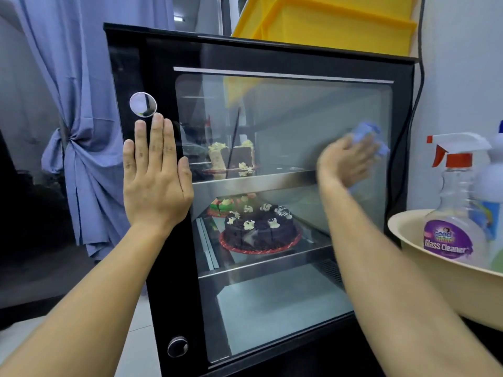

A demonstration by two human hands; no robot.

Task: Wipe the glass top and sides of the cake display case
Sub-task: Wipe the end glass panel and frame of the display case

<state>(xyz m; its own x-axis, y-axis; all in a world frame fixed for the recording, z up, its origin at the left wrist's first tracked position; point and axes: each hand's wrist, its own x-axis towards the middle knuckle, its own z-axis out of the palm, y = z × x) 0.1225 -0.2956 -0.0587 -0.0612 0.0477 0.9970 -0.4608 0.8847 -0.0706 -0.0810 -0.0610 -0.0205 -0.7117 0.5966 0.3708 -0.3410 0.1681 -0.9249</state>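
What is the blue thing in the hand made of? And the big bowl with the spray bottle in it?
The blue cloth under the right hand looks like soft fabric: it is bunched and folded, though blurred. The cream basin looks like smooth plastic, with a thin, slightly shiny rim.

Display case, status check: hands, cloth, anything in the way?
Left hand flat on the black frame. Right hand pressing blue cloth on the glass, upper right. Spray bottle in basin, clear of the glass.

Right of the right hand (347, 159) pressing a blue cloth (370, 137), the black case frame (402, 131), a hanging black cable (419, 85) and a clear glass-cleaner spray bottle (453, 202) crowd in; leftward, open glass (285, 118) runs free.
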